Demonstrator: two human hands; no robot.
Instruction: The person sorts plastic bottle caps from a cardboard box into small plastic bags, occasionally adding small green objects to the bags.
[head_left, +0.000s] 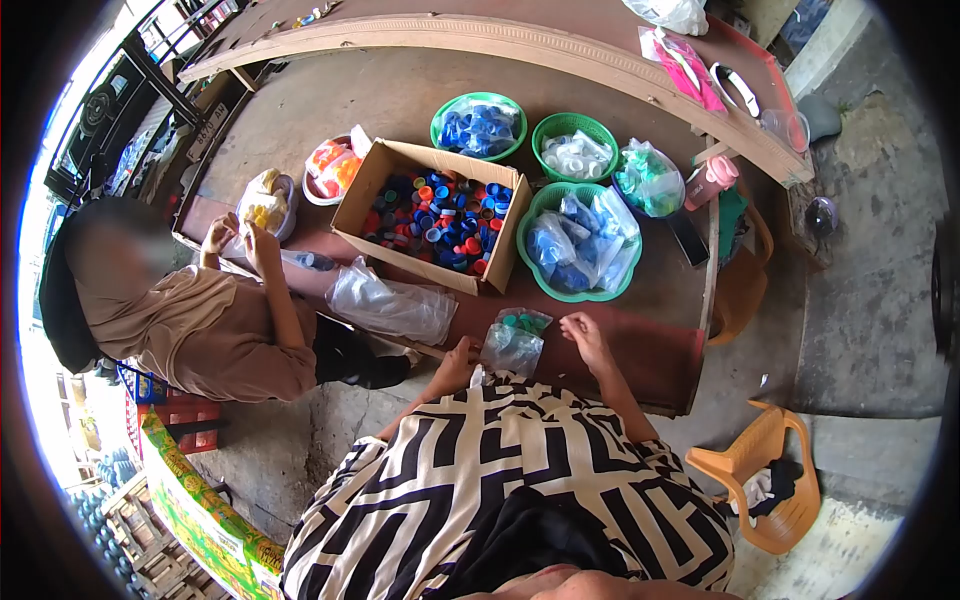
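A small clear plastic bag [513, 345] with green bottle caps [525, 321] in it lies at the near edge of the table, in front of my body. My left hand [456, 366] is at the bag's left side, its fingers curled against the plastic edge. To the right of the bag, apart from it, my right hand [589, 337] hovers over the table with loosely bent fingers and nothing visible in them. Beyond the bag stands a cardboard box [412, 269] of loose red, blue and orange caps [440, 222].
Green baskets [577, 291] with bagged caps stand behind. Clear plastic bags [390, 305] lie left of my hands. A co-worker [215, 320] handles something at the table's left. A phone [689, 238] and pink bottle [712, 182] sit right. An orange chair [745, 465] stands behind right.
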